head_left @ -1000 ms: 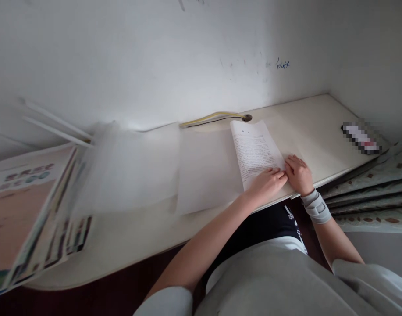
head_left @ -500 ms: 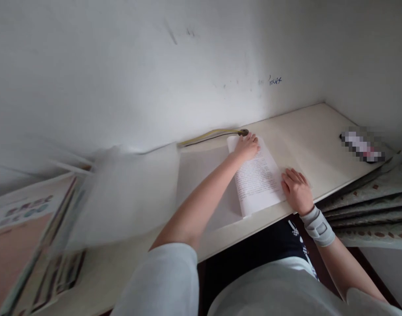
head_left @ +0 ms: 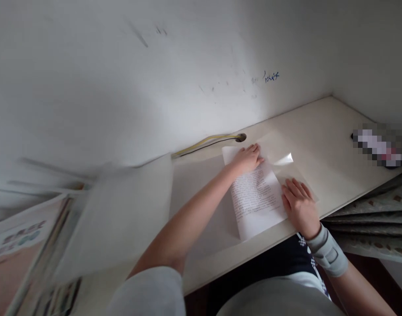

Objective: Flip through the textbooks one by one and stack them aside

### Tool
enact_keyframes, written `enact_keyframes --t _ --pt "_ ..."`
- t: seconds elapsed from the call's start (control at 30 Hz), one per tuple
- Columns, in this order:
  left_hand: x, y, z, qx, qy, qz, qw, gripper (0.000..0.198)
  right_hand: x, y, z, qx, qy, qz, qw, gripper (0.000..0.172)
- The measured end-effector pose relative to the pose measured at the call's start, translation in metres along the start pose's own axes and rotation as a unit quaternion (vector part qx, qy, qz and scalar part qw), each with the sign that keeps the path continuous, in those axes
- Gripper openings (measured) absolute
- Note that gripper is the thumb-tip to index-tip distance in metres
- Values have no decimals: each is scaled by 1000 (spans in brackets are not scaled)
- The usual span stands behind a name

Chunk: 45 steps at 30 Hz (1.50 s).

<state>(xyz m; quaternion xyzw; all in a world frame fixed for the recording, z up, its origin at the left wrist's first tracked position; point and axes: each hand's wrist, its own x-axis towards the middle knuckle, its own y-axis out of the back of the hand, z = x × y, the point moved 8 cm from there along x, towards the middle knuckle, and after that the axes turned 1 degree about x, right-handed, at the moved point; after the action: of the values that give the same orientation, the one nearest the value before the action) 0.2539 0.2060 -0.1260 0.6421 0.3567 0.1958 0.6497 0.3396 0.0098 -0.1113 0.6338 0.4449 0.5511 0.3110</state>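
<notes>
A printed booklet or stack of pages (head_left: 256, 206) lies on the desk, its left edge curving up slightly. My left hand (head_left: 248, 159) rests on the upper part of the pages, fingers stretched toward their right edge. Under and beyond the pages' right side lies a clear plastic sheet (head_left: 284, 160), shiny where it bulges. My right hand (head_left: 301, 204) lies flat on that sheet by the lower right edge of the pages, with a grey wrist brace behind it. Left of the pages a pale, translucent sheet (head_left: 201, 197) spreads over the desk.
Another whitish, blurred sheet (head_left: 125, 215) stretches left toward a stack of books (head_left: 26, 245). Cables run along the wall into a round desk hole (head_left: 240, 137). A pixelated object (head_left: 380, 147) lies at the right end, near a patterned curtain (head_left: 368, 224).
My view has shifted a little. My left hand has slid slightly down and toward the pages' right edge. The clear sheet now bulges and catches the light.
</notes>
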Motion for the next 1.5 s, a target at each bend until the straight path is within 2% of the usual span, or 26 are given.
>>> enact_keyframes --t 0.13,0.23,0.37,0.43,0.53,0.6,0.67,0.77,0.9,1.03,1.17,1.3,1.5 --pt "-3 7 2 22 -28 14 999 61 0 -1 0 1 -2 -4 1000 28" --pt "1 13 2 37 -24 28 999 59 0 1 1 4 -6 2 1000 28" --pt "-7 26 8 47 -14 13 999 52 0 6 3 11 -16 15 1000 25" --pt "-30 36 18 52 -11 18 998 47 0 7 4 16 -20 19 999 25" --pt "-91 44 47 43 -36 48 997 53 1 8 5 23 -22 24 999 25" --pt "-139 35 73 29 -80 44 995 58 1 8 6 25 -23 23 999 25" --pt "-180 20 90 24 -98 49 994 55 0 8 7 24 -23 19 999 26" --pt "-210 -1 96 29 -50 86 995 43 -2 6 8 1 -34 9 999 28" --pt "-209 -15 98 31 -14 148 988 48 -4 1 11 -42 -51 -8 998 31" --pt "-198 -14 107 19 -28 178 983 48 -4 -3 15 -47 -35 -22 998 34" --pt "-196 -12 111 16 -54 183 981 49 -3 -4 25 -45 -23 -47 998 38" --pt "-195 -13 108 14 -61 192 979 48 -2 -3 35 -66 -29 -45 996 49" --pt "-191 -12 112 8 -85 182 980 42 -3 -4 37 -78 -7 -36 996 49"
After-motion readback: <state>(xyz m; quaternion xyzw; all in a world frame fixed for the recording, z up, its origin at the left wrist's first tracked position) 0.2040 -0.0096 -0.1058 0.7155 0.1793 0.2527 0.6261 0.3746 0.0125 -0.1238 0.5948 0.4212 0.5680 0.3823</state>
